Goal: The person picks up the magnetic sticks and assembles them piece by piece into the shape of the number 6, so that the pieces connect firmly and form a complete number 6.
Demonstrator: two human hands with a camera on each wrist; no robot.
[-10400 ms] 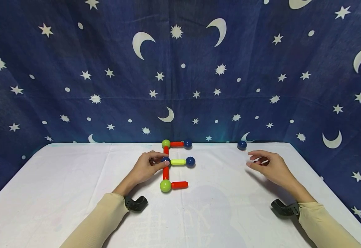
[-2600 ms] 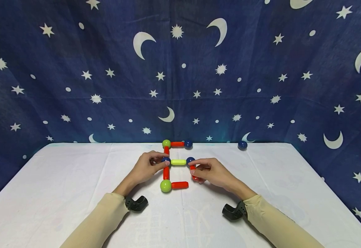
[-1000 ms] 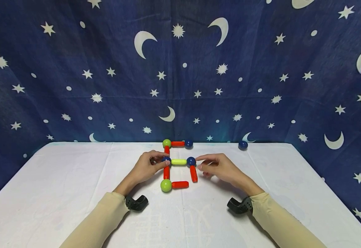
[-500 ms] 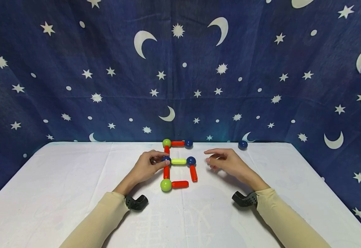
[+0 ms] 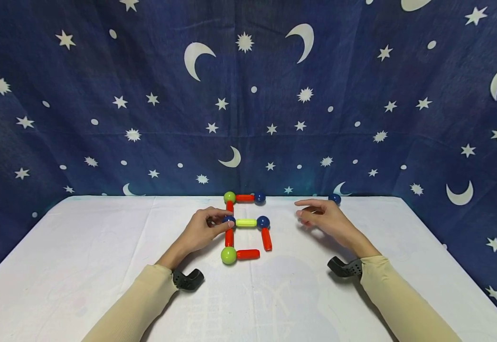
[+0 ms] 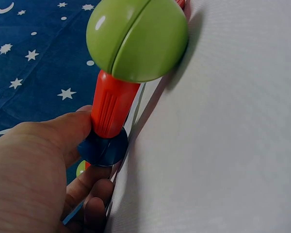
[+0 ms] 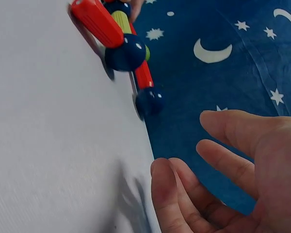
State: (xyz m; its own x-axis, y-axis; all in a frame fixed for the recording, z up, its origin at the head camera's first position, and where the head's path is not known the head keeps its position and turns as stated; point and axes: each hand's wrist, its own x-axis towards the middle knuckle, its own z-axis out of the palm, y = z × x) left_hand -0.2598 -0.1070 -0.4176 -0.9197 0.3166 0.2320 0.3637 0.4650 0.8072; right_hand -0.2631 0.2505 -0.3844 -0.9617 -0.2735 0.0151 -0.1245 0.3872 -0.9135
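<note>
On the white table lies a figure of magnetic rods and balls. My left hand point(image 5: 201, 230) pinches its blue ball point(image 6: 104, 149) at the middle left between thumb and fingers. Red rods join this ball to a green ball point(image 5: 229, 197) behind and a green ball point(image 5: 229, 255) in front. A yellow rod point(image 5: 246, 223) runs right to another blue ball point(image 5: 263, 222), from which a red rod point(image 5: 267, 239) points forward. A red rod point(image 5: 248, 254) reaches right from the front green ball, its right end free. My right hand point(image 5: 327, 219) hovers with nothing in its loosely bent fingers.
A loose blue ball point(image 5: 335, 197) sits near the table's back edge, partly hidden behind my right hand. At the figure's back, a red rod point(image 5: 244, 198) ends in a blue ball point(image 5: 259, 198). A dark star-patterned curtain point(image 5: 248, 95) hangs behind the table point(image 5: 103, 247).
My right hand has placed a red rod against the blue ball at the yellow rod's right end, let go and drawn away right and backward. The left hand has kept its hold.
</note>
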